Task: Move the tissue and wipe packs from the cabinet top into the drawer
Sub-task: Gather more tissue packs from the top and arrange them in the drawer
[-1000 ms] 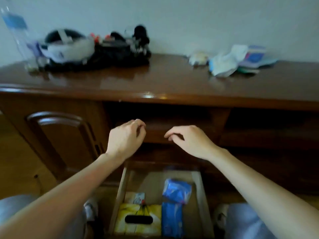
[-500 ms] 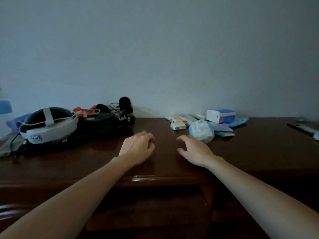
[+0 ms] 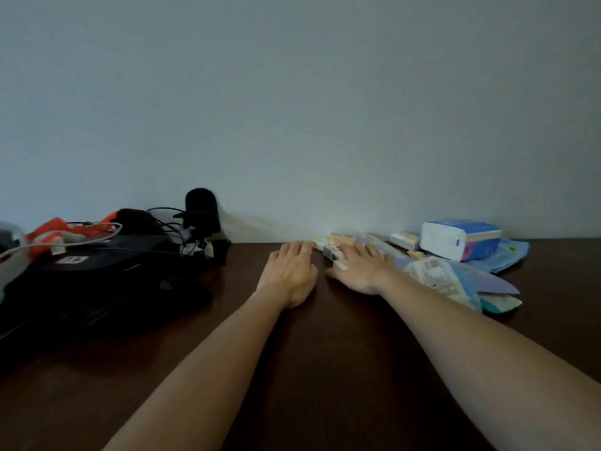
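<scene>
Presently on the dark brown wooden cabinet top [image 3: 325,353]: left hand [image 3: 289,273], fingers straight, palm down, holding nothing; right hand [image 3: 361,271] alongside, fingers spread flat, fingertips resting on a flat pale yellow-patterned tissue pack [image 3: 331,245]. Right of that hand: crinkled white-and-blue wipe pack [image 3: 445,281], just beside the wrist; white-and-blue block tissue pack [image 3: 461,239], farther back. Left of both hands, well apart: black bag [image 3: 97,275] with cables.
</scene>
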